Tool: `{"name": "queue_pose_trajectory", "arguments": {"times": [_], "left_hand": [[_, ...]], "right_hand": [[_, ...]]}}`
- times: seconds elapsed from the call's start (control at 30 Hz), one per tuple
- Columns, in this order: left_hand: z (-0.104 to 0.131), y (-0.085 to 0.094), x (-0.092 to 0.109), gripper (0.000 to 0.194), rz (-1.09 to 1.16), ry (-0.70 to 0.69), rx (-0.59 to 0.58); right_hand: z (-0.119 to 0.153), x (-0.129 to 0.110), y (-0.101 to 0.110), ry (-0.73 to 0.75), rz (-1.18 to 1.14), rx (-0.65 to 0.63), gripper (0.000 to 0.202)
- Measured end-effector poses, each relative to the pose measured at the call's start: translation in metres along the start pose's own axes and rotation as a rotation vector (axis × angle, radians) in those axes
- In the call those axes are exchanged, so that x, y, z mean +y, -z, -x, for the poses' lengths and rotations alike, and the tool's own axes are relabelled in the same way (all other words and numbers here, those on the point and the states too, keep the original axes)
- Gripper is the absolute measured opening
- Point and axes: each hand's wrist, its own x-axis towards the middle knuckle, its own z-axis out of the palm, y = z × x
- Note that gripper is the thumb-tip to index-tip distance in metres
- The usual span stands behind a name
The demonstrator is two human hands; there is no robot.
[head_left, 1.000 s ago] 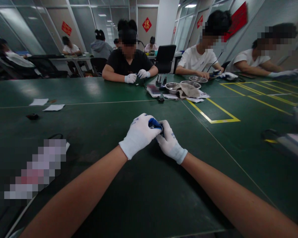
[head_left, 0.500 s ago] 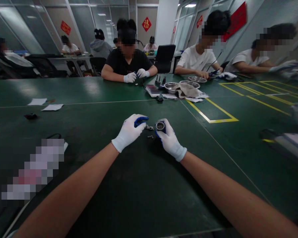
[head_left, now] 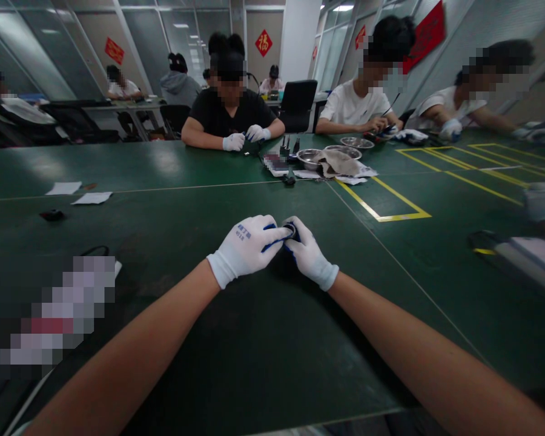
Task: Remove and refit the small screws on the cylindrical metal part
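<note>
standing here, i see the left hand [head_left: 247, 245] stretch one finger to the small round part [head_left: 293, 227], the others half curled; i can't tell whether they pinch anything. the right hand [head_left: 309, 253] wraps that part over the table [head_left: 272, 339], presumably steadying it against that finger.

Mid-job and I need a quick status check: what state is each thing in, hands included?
Round part: held, mostly hidden by fingers.
Right hand: gloved, gripping the round part.
Left hand: gloved, forefinger at the part's rim; what it holds, if anything, is hidden.
Cloth: crumpled.
Front bowl: upright, partly covered by the cloth.
Papers: lying on the table.
</note>
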Motion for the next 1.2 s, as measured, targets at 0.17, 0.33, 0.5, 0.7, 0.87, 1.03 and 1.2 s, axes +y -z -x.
{"name": "queue_pose_trajectory", "arguments": {"times": [0.17, 0.33, 0.5, 0.7, 0.87, 1.03, 1.2], "left_hand": [[-0.006, 0.013, 0.003, 0.025, 0.110, 0.080, -0.157], [-0.010, 0.026, 0.002, 0.032, 0.108, 0.153, -0.301], [-0.012, 0.029, 0.001, 0.029, 0.123, 0.144, -0.373], [-0.014, 0.030, 0.002, 0.031, 0.080, 0.170, -0.386], [-0.014, 0.033, 0.003, 0.028, 0.118, 0.181, -0.381], [-0.015, 0.038, 0.001, 0.017, 0.389, 0.239, -0.280], [-0.016, 0.039, -0.001, 0.015, 0.566, 0.288, -0.178]], "right_hand": [[-0.001, 0.003, 0.003, -0.042, 0.064, -0.099, 0.019], [0.001, 0.010, 0.005, -0.032, 0.123, -0.143, 0.028], [0.002, 0.012, 0.007, -0.035, 0.162, -0.168, 0.029], [0.002, 0.007, 0.008, -0.018, 0.162, -0.212, 0.020], [0.001, 0.005, 0.009, -0.031, 0.148, -0.216, 0.019], [0.001, 0.003, 0.008, -0.051, 0.105, -0.195, 0.016], [0.001, -0.001, 0.005, -0.063, 0.021, -0.153, 0.011]]}}
